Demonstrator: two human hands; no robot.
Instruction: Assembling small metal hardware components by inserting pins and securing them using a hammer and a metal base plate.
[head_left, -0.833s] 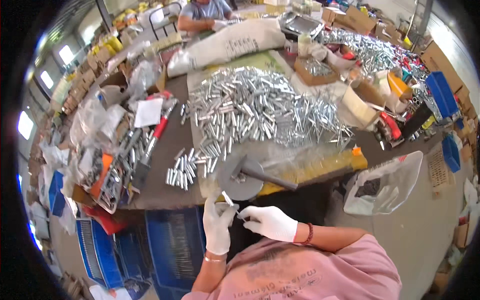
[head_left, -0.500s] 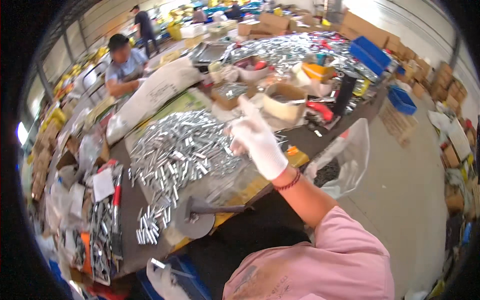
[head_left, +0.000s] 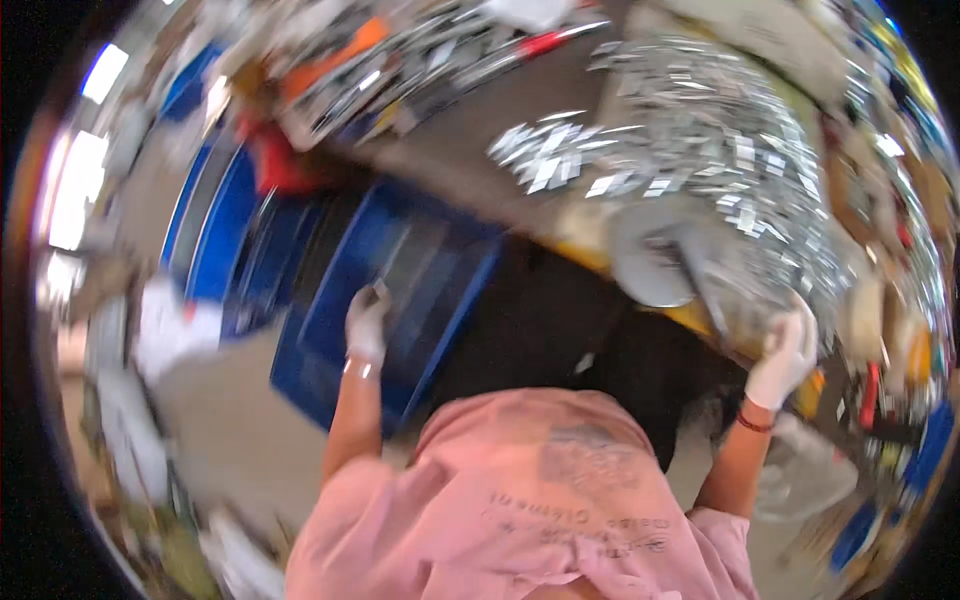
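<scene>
My left hand (head_left: 366,325), in a white glove, hangs over a blue plastic crate (head_left: 455,330) standing low at the left of the workbench. Its fingers look curled, but blur hides whether anything is between them. My right hand (head_left: 785,355), gloved too, is raised at the bench's near right edge, fingers extended and apart, holding nothing that shows. Just beyond it lies a large heap of small shiny metal pieces (head_left: 735,150). A smaller cluster of metal pieces (head_left: 550,155) lies left of the heap. Between my hands, a grey round disc (head_left: 640,265) with a dark bar sits on the bench edge.
More blue crates (head_left: 222,225) stand at the far left, with a red item (head_left: 275,160) beside them. Long metal parts (head_left: 430,55) are piled on the bench's left side. A clear plastic bag (head_left: 810,470) lies beside my right forearm. A pale sack (head_left: 765,40) lies at the back.
The view has swung down and left, bringing the blue crate into full view. My left hand now shows over it; a small metal piece was at that hand before. My right hand is nearer the bench edge.
</scene>
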